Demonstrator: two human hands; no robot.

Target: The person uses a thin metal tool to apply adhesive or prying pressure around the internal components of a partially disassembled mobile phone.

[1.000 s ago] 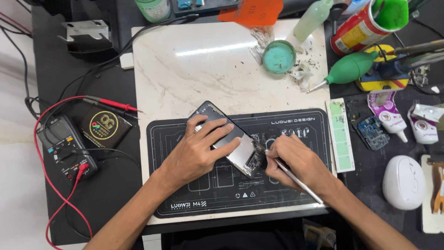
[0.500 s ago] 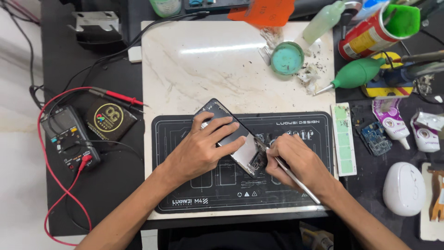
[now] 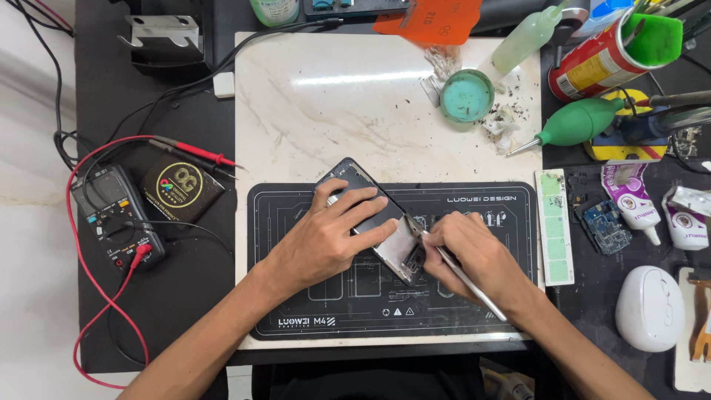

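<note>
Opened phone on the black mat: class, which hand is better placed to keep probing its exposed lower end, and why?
Probably the right hand: it already grips the thin metal tool with its tip at the opened phone. The left hand lies flat on the phone, pinning it to the black mat.

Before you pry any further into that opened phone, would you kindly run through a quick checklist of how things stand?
1. Left hand pressing the phone flat on the black work mat: ok.
2. Right hand gripping the metal tweezers like a pen: ok.
3. Tweezer tip at the phone's exposed lower end: ok.
4. What the tip touches inside: cannot tell.
5. Phone lying fully on the mat: not ok, top corner overhangs the marble slab.
</note>
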